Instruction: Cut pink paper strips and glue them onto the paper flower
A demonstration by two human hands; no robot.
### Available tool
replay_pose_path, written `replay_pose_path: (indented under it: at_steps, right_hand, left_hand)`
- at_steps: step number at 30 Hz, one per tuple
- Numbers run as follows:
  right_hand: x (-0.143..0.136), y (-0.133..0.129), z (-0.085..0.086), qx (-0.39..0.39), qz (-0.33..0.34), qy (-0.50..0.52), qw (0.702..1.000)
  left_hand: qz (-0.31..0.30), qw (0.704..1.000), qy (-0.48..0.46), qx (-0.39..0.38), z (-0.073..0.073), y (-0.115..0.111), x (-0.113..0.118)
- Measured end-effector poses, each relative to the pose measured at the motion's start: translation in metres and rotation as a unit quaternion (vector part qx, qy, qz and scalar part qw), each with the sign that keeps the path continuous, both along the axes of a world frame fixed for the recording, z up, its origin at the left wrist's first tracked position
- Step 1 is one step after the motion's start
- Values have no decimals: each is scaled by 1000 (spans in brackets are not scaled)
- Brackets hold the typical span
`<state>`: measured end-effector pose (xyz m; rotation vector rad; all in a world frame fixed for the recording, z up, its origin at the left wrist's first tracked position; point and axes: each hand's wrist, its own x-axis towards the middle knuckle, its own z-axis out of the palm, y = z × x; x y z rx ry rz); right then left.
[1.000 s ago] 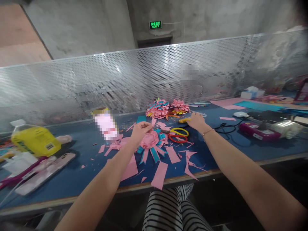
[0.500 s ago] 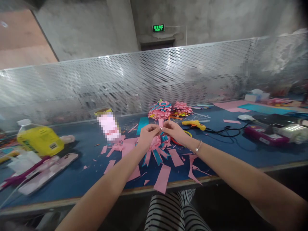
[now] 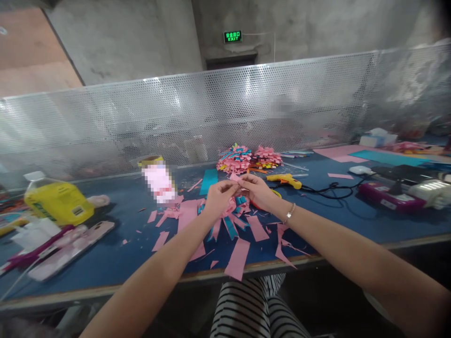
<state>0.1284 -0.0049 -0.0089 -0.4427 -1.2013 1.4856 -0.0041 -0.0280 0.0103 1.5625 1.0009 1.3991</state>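
Observation:
Between my two hands is a small piece of pink paper (image 3: 235, 177), its upper end showing above the fingertips. My left hand (image 3: 220, 197) pinches it from the left, fingertips pressed together. From the right, my right hand (image 3: 256, 191) is closed on the same piece with thumb and fingers. Just below them lies a pink and blue paper flower (image 3: 230, 227) with notched strips fanning toward me, its top partly hidden by my hands. Cut pink paper strips (image 3: 238, 259) lie around it, one over the table's front edge.
Two finished-looking paper pompoms (image 3: 235, 158) stand behind my hands. A yellow glue gun (image 3: 284, 180) with a black cord lies to the right, near a purple power box (image 3: 391, 197). On the left are a yellow bottle (image 3: 59, 202) and a phone (image 3: 72, 251). A perforated metal screen (image 3: 225, 108) closes the back.
The pink paper piece has tilted to the left between my fingertips, and my fingers have shifted slightly on it. The rest of the table looks the same.

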Motion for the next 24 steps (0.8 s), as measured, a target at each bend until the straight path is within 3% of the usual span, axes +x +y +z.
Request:
replay_pose_path:
  at_steps: [6, 9, 12, 16, 18, 20, 24]
  right_hand:
    - [-1, -4, 4, -37, 10, 32, 999]
    - [1, -6, 8, -76, -7, 44, 996]
    - [6, -4, 11, -95, -19, 55, 994]
    - [14, 4, 11, -90, -57, 63, 992]
    - [18, 8, 11, -94, -74, 69, 990]
    - [21, 11, 12, -104, -84, 73, 988]
    - [27, 14, 12, -121, -86, 75, 986]
  left_hand:
    - [-15, 1000, -8, -14, -5, 1, 1]
    - [12, 999, 31, 2, -4, 4, -1]
    - [83, 986, 134, 55, 1, 12, -15]
    - [152, 921, 345, 99, 4, 32, -50]
    - [131, 909, 393, 36, 1, 43, -66]
    - [72, 905, 419, -24, -5, 52, -78]
    - [5, 901, 429, -70, -11, 56, -84]
